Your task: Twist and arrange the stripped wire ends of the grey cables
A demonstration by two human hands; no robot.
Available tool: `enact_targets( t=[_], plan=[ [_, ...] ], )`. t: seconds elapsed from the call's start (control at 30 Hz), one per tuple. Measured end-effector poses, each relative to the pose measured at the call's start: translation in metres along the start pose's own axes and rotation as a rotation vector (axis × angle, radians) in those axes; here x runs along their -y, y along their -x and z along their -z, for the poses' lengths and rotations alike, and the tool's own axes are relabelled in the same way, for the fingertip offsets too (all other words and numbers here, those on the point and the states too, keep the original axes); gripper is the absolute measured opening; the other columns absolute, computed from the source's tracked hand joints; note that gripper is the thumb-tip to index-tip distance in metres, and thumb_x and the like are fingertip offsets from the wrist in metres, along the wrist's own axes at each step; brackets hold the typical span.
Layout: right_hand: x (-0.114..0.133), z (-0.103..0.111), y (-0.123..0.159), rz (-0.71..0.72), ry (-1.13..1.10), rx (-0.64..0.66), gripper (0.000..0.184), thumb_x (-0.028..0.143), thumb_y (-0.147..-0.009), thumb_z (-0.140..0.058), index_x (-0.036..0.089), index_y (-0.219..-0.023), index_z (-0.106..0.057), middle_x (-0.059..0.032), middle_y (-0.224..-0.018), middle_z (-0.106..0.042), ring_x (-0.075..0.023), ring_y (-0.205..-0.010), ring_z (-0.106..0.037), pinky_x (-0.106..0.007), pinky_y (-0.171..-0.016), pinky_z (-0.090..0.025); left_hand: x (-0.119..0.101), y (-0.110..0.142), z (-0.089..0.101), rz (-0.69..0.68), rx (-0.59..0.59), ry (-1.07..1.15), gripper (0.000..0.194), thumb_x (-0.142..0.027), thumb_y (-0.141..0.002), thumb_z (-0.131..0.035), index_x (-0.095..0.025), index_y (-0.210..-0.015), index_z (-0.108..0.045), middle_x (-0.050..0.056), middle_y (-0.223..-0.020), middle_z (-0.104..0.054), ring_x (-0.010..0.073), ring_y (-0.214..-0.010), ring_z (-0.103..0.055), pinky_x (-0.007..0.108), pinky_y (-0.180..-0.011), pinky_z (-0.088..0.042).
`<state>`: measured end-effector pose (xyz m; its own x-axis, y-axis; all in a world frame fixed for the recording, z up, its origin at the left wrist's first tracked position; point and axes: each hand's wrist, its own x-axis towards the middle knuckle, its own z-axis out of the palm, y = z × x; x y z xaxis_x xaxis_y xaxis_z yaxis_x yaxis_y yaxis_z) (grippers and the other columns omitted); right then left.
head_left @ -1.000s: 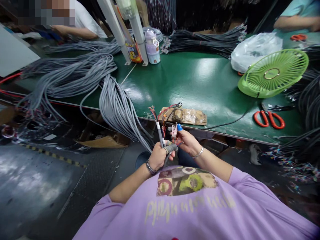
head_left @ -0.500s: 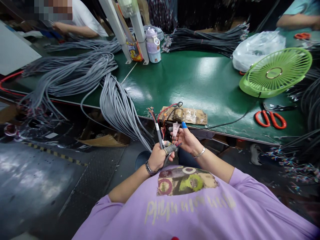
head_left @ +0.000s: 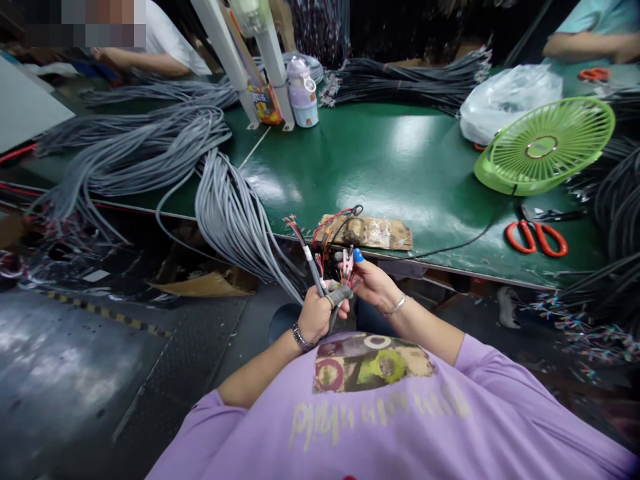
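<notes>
My left hand (head_left: 320, 311), with a grey cover on its thumb, is closed around grey cables (head_left: 313, 272). One cable stands up past the fist with a white band near its stripped end, where thin coloured wires (head_left: 295, 227) fan out. Touching more coloured wires (head_left: 345, 279) in front of the left thumb is my right hand (head_left: 376, 285). Its thumb wears a blue finger cover, and a pale pinkish piece, perhaps a finger wrap, shows beside it. The right fingers are drawn together in a pinch at those wires; the exact grip is partly hidden.
A worn wooden block (head_left: 383, 232) lies at the green table's (head_left: 350, 167) front edge. Grey cable bundles (head_left: 235, 220) hang off the left. Red-handled scissors (head_left: 537, 238), a green fan (head_left: 545, 147) and a plastic bag (head_left: 507, 100) are rightward. A bottle (head_left: 303, 93) stands behind; co-workers sit beyond.
My right thumb has come down toward the fingers, closing the hand more over the wires. My left hand still grips the cables; their upright end leans slightly further left.
</notes>
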<state>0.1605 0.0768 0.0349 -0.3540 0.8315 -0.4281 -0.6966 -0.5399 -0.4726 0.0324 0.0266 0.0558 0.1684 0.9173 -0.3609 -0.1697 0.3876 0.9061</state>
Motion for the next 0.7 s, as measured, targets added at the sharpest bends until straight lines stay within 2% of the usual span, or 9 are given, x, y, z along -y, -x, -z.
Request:
enact_targets(
  t=[0.2,0.4,0.6,0.7],
  plan=[
    [-0.003,0.001,0.001,0.024,0.003,0.025,0.038,0.053,-0.079,-0.061,0.016,-0.079,-0.065,-0.0002,-0.063,-0.065,-0.0091,-0.052,-0.055,-0.021,-0.052,-0.047,0.001,-0.002,-0.001,0.019,0.000,-0.025,0.034,-0.044,-0.064,-0.074,-0.013,-0.061,-0.060,0.000,-0.046,-0.058,0.0074,-0.035,-0.049,0.017,-0.035,-0.038],
    [0.001,0.002,0.008,-0.016,0.002,0.048,0.044,0.059,-0.083,-0.051,0.017,-0.084,-0.064,-0.0020,-0.070,-0.066,-0.0096,-0.053,-0.054,-0.022,-0.050,-0.045,0.001,0.009,0.005,0.002,0.004,-0.009,0.031,-0.042,-0.067,-0.072,-0.014,-0.064,-0.060,0.000,-0.049,-0.060,0.0081,-0.035,-0.050,0.018,-0.034,-0.037],
    [0.001,0.002,0.007,0.048,0.077,0.031,0.031,0.045,-0.083,-0.059,0.015,-0.081,-0.065,-0.0024,-0.070,-0.066,-0.0089,-0.052,-0.052,-0.022,-0.052,-0.047,0.004,0.009,0.004,-0.029,-0.038,0.019,0.030,-0.041,-0.067,-0.073,-0.014,-0.067,-0.061,0.000,-0.049,-0.061,0.0079,-0.036,-0.051,0.018,-0.036,-0.038],
    [-0.004,0.006,0.003,0.087,0.105,0.033,0.034,0.049,-0.083,-0.058,0.015,-0.083,-0.066,-0.0034,-0.072,-0.067,-0.0089,-0.053,-0.053,-0.022,-0.053,-0.047,0.006,0.005,0.003,-0.049,-0.051,0.044,0.030,-0.041,-0.067,-0.073,-0.014,-0.067,-0.061,-0.001,-0.050,-0.060,0.0077,-0.037,-0.050,0.018,-0.037,-0.040]
  ],
)
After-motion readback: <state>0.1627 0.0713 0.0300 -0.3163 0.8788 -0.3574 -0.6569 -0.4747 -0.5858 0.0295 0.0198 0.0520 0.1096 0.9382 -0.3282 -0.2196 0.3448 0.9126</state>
